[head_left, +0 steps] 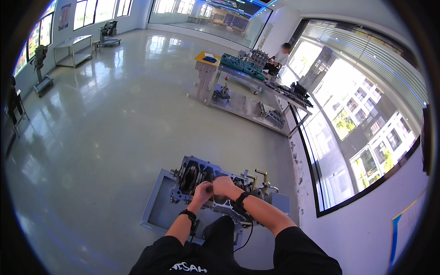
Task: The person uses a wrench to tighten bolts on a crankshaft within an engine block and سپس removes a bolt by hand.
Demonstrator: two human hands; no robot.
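Observation:
An engine block (213, 167) lies in front of me with its open side up, and the dark crankshaft parts (190, 176) show in its left end. My left hand (203, 191) is over the middle of the block with its fingers curled inward. Right beside it, my right hand (224, 186) is closed like a fist above the same spot. The two hands are close together, and whatever lies between their fingers is too small or hidden to make out. Both wrists wear a black band with a small device.
A grey metal stand (153, 201) carries the block, with brass-coloured handles (262, 174) at its right. Farther off, a metal workbench (243, 110) holds green tool cases (240, 65) and engine parts; a person (279, 57) is behind it. Windows line the right wall.

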